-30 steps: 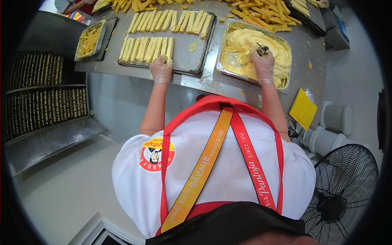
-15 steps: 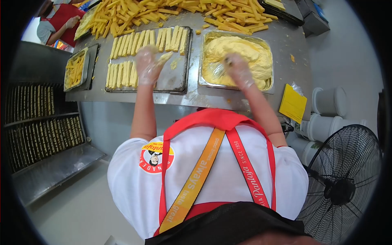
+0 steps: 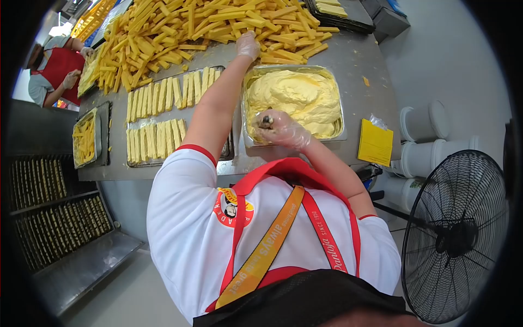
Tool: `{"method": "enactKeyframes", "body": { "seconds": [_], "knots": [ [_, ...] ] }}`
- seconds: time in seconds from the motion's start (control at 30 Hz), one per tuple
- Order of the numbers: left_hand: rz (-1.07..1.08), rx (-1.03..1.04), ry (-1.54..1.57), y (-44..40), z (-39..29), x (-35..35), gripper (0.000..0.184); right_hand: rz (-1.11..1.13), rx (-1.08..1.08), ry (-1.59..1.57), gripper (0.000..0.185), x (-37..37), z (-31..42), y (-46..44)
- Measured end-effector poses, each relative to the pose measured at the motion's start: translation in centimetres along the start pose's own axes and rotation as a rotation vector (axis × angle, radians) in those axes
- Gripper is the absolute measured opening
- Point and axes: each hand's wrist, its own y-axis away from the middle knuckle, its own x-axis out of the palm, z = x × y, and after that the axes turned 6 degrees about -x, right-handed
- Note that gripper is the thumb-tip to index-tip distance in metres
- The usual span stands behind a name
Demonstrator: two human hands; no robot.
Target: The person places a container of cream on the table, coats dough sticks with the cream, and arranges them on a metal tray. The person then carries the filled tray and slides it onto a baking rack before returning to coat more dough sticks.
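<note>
My left hand [image 3: 248,46], in a clear glove, reaches to the near edge of a large pile of yellow sticks [image 3: 163,34]; its fingertips are hidden among them. My right hand [image 3: 280,129], also gloved, is closed on a dark-ended tool handle over the near left part of a metal pan [image 3: 341,117]. Pale yellow cream [image 3: 294,92] fills that pan in uneven mounds. Left of the pan, a dark baking tray [image 3: 227,150] holds two rows of cream-coated sticks [image 3: 152,140], partly covered by my left arm.
A small pan of sticks [image 3: 84,143] stands at the table's left end. A co-worker in a red apron [image 3: 61,71] is at the far left. A loaded rack [image 3: 54,210] stands lower left, a yellow pad [image 3: 375,143] at the table's right edge, and buckets and a fan [image 3: 456,238] beyond.
My left hand has moved from the baking tray up to the stick pile. My right hand has shifted to the near left of the cream pan. The view has shifted, showing more of the pile.
</note>
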Motion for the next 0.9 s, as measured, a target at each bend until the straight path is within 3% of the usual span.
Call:
{"method": "enactKeyframes", "body": {
  "seconds": [0.07,0.17,0.23,0.33,0.47,0.5,0.57,0.67,0.77,0.8,0.83,0.9],
  "knots": [
    [-0.025,-0.107,0.035,-0.3,-0.2,0.8,0.03,-0.035,0.279,-0.185,0.017,0.0,-2.7,-0.2],
    [0.015,-0.137,0.006,-0.1,-0.4,0.3,0.031,-0.324,0.217,0.289,0.017,-3.1,-2.7,-1.6],
    [0.002,-0.116,0.062,1.4,-1.4,-2.3,0.031,-0.227,0.086,0.27,0.018,-1.8,-2.1,-1.8],
    [-0.134,-0.051,0.234,1.9,-1.0,-2.8,0.028,0.099,-0.07,0.027,0.024,-0.9,1.2,-1.4],
    [-0.13,-0.024,0.542,2.3,2.2,-2.5,0.022,-0.042,0.648,-0.216,0.03,-3.2,-1.1,-2.9],
    [-0.122,-0.011,0.598,3.0,2.7,-3.3,0.021,-0.215,0.6,-0.181,0.026,-3.6,-3.9,-2.7],
    [-0.158,0.051,0.642,7.3,1.3,-9.0,0.019,-0.268,0.249,0.271,0.022,-3.6,-3.4,-2.4],
    [-0.057,0.037,0.749,12.8,0.0,-13.5,0.022,-0.116,-0.26,0.361,0.02,-0.7,-0.4,0.0],
    [0.053,0.014,0.913,19.0,-0.8,-15.7,0.027,0.192,0.22,-0.205,0.02,-1.2,0.5,1.2],
    [0.079,-0.004,0.937,20.8,-0.9,-15.9,0.028,0.055,0.244,-0.001,0.02,-1.5,-0.6,0.9],
    [0.104,-0.022,0.961,22.6,-0.9,-16.2,0.029,-0.04,0.331,0.004,0.019,-2.1,-1.8,0.4],
    [0.118,-0.059,0.944,25.3,-1.2,-16.3,0.029,-0.192,0.034,0.544,0.02,-3.1,-2.4,-0.1]
  ]
}}
